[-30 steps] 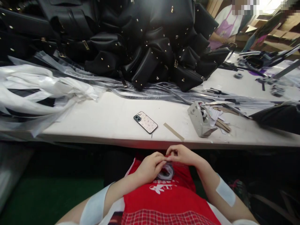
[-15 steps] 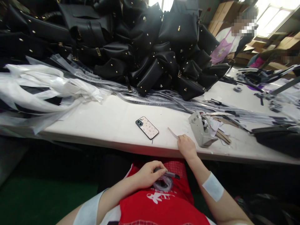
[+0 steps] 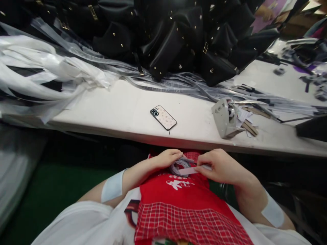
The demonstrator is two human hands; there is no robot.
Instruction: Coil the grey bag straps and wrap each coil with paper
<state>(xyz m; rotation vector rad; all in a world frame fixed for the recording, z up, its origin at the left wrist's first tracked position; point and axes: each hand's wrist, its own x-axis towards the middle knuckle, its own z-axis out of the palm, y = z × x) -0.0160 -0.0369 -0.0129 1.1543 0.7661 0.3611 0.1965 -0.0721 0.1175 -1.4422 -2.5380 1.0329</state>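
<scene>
Over my lap, my left hand is closed around a coiled strap that looks wrapped in clear plastic. My right hand pinches one end of a pale strip of tape. The strip's other end reaches the coil; whether it sticks there I cannot tell. Behind the hands is a red apron. On the table beyond my right hand stands a whitish tape dispenser.
A phone lies face down on the white table. Behind it are plastic-wrapped straps and a heap of black bags. White wrapping material lies at left. Paper scraps sit beside the dispenser. Another person's hand shows at top right.
My right hand has come off the table edge to the coil, bringing the tape strip with it. My left hand still holds the coil. The view has tilted downward.
</scene>
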